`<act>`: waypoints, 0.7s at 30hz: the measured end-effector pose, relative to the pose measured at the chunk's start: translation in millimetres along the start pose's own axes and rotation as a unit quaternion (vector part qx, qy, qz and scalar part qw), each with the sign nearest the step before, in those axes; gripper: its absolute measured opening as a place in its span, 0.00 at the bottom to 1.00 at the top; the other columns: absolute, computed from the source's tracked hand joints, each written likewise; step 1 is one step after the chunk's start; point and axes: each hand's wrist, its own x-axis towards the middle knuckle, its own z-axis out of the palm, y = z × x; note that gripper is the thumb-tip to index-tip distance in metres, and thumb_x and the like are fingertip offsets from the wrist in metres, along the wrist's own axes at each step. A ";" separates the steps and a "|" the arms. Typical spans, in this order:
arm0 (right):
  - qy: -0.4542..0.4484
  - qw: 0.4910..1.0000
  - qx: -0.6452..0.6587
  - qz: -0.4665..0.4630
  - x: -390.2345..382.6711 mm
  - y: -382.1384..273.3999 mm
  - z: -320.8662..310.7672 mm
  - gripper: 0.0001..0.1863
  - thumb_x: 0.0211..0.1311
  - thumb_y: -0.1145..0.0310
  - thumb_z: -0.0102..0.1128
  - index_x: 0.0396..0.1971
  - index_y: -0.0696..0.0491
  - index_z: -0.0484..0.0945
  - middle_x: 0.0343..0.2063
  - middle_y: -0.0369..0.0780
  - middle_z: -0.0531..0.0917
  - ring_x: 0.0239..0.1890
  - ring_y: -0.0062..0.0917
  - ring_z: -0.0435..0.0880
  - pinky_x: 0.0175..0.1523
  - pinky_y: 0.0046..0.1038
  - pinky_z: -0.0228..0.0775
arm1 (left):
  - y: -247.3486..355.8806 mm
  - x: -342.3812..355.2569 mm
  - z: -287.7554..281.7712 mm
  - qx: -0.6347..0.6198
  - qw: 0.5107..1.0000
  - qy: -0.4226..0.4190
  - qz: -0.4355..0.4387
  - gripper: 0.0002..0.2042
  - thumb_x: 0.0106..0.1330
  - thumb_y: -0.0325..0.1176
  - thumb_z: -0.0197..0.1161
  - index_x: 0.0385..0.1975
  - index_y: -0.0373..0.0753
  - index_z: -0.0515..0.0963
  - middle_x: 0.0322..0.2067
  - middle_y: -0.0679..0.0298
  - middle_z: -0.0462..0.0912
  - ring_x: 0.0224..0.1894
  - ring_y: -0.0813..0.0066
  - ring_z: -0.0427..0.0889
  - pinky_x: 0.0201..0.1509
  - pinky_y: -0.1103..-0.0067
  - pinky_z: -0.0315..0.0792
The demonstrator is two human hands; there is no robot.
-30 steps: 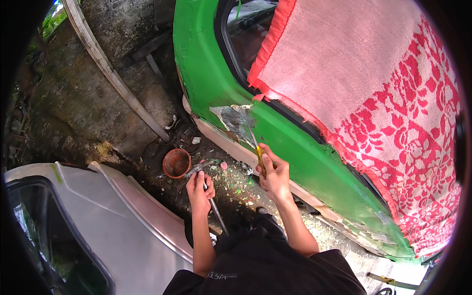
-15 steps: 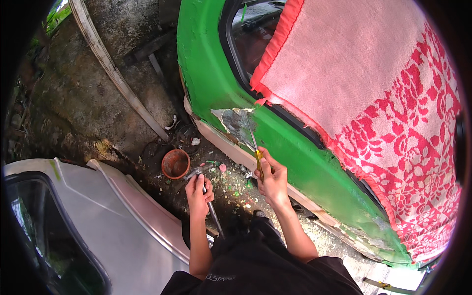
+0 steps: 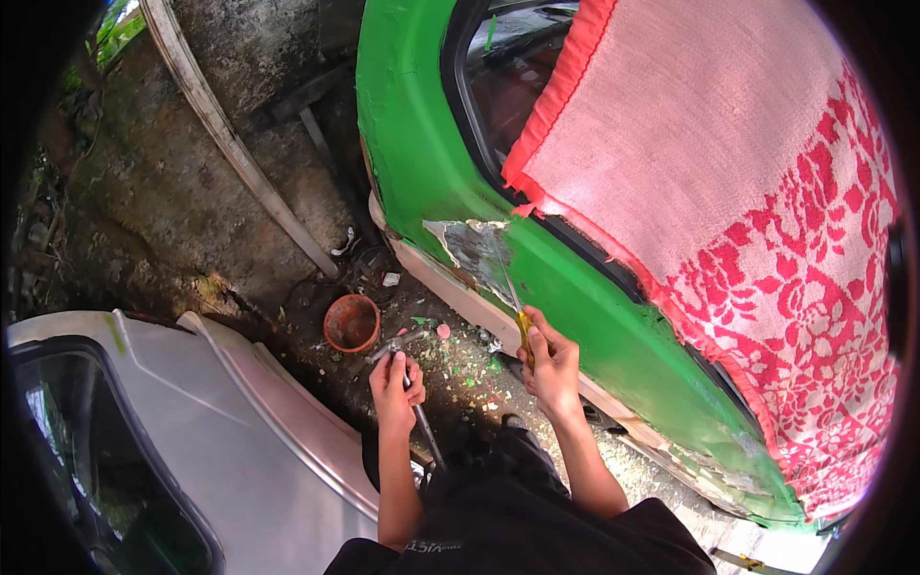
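Observation:
My right hand (image 3: 551, 364) is wrapped round the yellow handle of a screwdriver (image 3: 511, 286). Its thin metal shaft points up and away, its tip over a bare grey patch (image 3: 476, 251) with ragged, peeling paint edges. Whether the tip touches the metal is hard to tell. This patch lies low on a green car body (image 3: 623, 331). To the left, my left hand (image 3: 395, 388) closes round the shaft of a hammer (image 3: 423, 422), just below its head. The hammer is apart from the car, its handle slanting down toward my body.
A pink and red floral towel (image 3: 728, 182) covers the green car's window area. On the left stands a silver-grey car body (image 3: 192, 422). Between them, a reddish-brown pot (image 3: 352, 323) sits on ground strewn with paint chips. A long curved strip (image 3: 230, 139) lies beyond.
The view has shifted slightly. My right hand has drawn the screwdriver a little toward me and to the right; the left hand keeps the hammer in about the same place.

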 end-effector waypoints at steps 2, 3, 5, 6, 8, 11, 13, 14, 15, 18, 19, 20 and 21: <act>-0.007 0.998 -0.028 -0.060 18.2 17.6 14.8 0.19 0.78 0.66 0.46 0.65 0.50 0.72 0.20 0.33 0.73 0.11 0.09 0.59 0.14 0.17 0.50 | 1.3 4.0 -0.9 0.006 1.000 -0.003 -0.004 0.19 0.78 0.34 0.49 0.65 0.38 0.66 0.23 0.70 0.66 0.14 0.89 0.56 0.15 0.87 0.50; -0.007 0.997 -0.025 -0.071 22.2 23.0 14.3 0.19 0.78 0.66 0.46 0.64 0.50 0.72 0.20 0.33 0.72 0.11 0.10 0.59 0.14 0.17 0.50 | 3.2 4.3 0.4 0.002 1.000 0.000 0.001 0.19 0.78 0.34 0.49 0.65 0.38 0.66 0.23 0.70 0.66 0.14 0.89 0.56 0.15 0.87 0.50; -0.001 1.000 -0.016 -0.023 18.2 26.8 4.9 0.19 0.78 0.66 0.47 0.65 0.50 0.72 0.19 0.32 0.72 0.11 0.10 0.60 0.14 0.17 0.50 | 6.6 2.1 0.3 -0.012 1.000 0.013 0.013 0.19 0.78 0.34 0.49 0.65 0.38 0.66 0.23 0.70 0.66 0.15 0.89 0.57 0.15 0.87 0.50; -0.002 1.000 -0.022 -0.002 9.3 26.8 -6.7 0.20 0.78 0.65 0.47 0.65 0.49 0.72 0.19 0.32 0.72 0.11 0.10 0.60 0.14 0.17 0.50 | 1.3 9.4 -3.9 -0.020 1.000 0.019 0.014 0.19 0.78 0.33 0.49 0.65 0.38 0.66 0.23 0.70 0.66 0.15 0.89 0.57 0.16 0.87 0.50; -0.009 1.000 -0.022 0.005 -2.7 22.9 -7.7 0.20 0.78 0.65 0.47 0.65 0.50 0.71 0.19 0.32 0.72 0.11 0.10 0.59 0.14 0.17 0.50 | 1.2 13.0 -3.7 -0.012 1.000 0.008 0.007 0.19 0.78 0.34 0.49 0.65 0.38 0.66 0.23 0.70 0.66 0.15 0.89 0.57 0.16 0.87 0.50; -0.033 0.999 -0.019 -0.021 37.3 21.9 18.2 0.20 0.78 0.65 0.46 0.65 0.51 0.71 0.19 0.33 0.72 0.11 0.10 0.58 0.15 0.17 0.48 | -1.6 17.1 3.5 -0.012 1.000 0.002 0.001 0.19 0.78 0.33 0.49 0.65 0.38 0.66 0.23 0.70 0.66 0.15 0.89 0.57 0.16 0.87 0.50; -0.031 0.999 -0.011 -0.036 40.1 28.0 23.6 0.20 0.78 0.66 0.46 0.65 0.53 0.71 0.19 0.33 0.72 0.11 0.10 0.57 0.15 0.17 0.47 | 3.5 11.8 7.6 -0.011 1.000 0.011 0.000 0.19 0.78 0.33 0.49 0.65 0.38 0.66 0.23 0.70 0.66 0.15 0.89 0.57 0.15 0.87 0.50; -0.026 0.999 -0.004 -0.032 32.8 28.0 11.5 0.20 0.78 0.66 0.46 0.65 0.53 0.71 0.20 0.33 0.72 0.11 0.10 0.57 0.15 0.17 0.47 | 6.8 12.4 5.3 -0.010 1.000 0.010 0.002 0.19 0.78 0.33 0.49 0.66 0.38 0.66 0.23 0.70 0.66 0.15 0.89 0.57 0.15 0.87 0.50; -0.021 1.000 0.001 -0.023 22.6 30.1 -1.3 0.20 0.78 0.66 0.46 0.65 0.53 0.71 0.20 0.33 0.72 0.11 0.10 0.57 0.15 0.17 0.47 | 5.6 6.7 -0.6 -0.010 1.000 0.011 0.001 0.19 0.78 0.33 0.49 0.66 0.38 0.66 0.23 0.70 0.66 0.15 0.89 0.56 0.15 0.87 0.50; -0.014 1.000 -0.014 -0.017 15.7 21.4 -5.4 0.19 0.78 0.66 0.46 0.64 0.53 0.72 0.20 0.33 0.73 0.11 0.09 0.58 0.15 0.17 0.47 | 5.2 6.9 -7.7 0.001 1.000 0.011 0.003 0.19 0.78 0.33 0.49 0.65 0.38 0.66 0.23 0.70 0.66 0.14 0.89 0.56 0.15 0.87 0.50; -0.014 1.000 -0.019 -0.019 18.7 19.2 -3.4 0.19 0.78 0.66 0.46 0.64 0.53 0.72 0.20 0.33 0.73 0.11 0.09 0.58 0.15 0.17 0.48 | 4.3 6.9 -9.7 0.008 1.000 0.010 -0.003 0.19 0.78 0.33 0.49 0.65 0.38 0.66 0.22 0.70 0.66 0.14 0.89 0.56 0.15 0.87 0.50; -0.011 0.999 -0.036 -0.024 28.9 14.0 10.9 0.19 0.77 0.69 0.48 0.62 0.54 0.75 0.19 0.31 0.73 0.16 0.10 0.61 0.21 0.19 0.54 | 2.7 7.9 -9.2 0.005 1.000 0.010 0.000 0.19 0.78 0.33 0.49 0.65 0.38 0.66 0.22 0.70 0.66 0.14 0.89 0.56 0.15 0.87 0.50; -0.009 0.998 -0.036 -0.045 30.3 20.1 12.4 0.19 0.77 0.69 0.48 0.62 0.54 0.74 0.19 0.30 0.73 0.16 0.10 0.61 0.21 0.19 0.54 | 1.3 7.0 -7.6 -0.002 1.000 0.012 0.000 0.19 0.78 0.34 0.49 0.65 0.38 0.66 0.22 0.70 0.66 0.14 0.89 0.56 0.15 0.87 0.50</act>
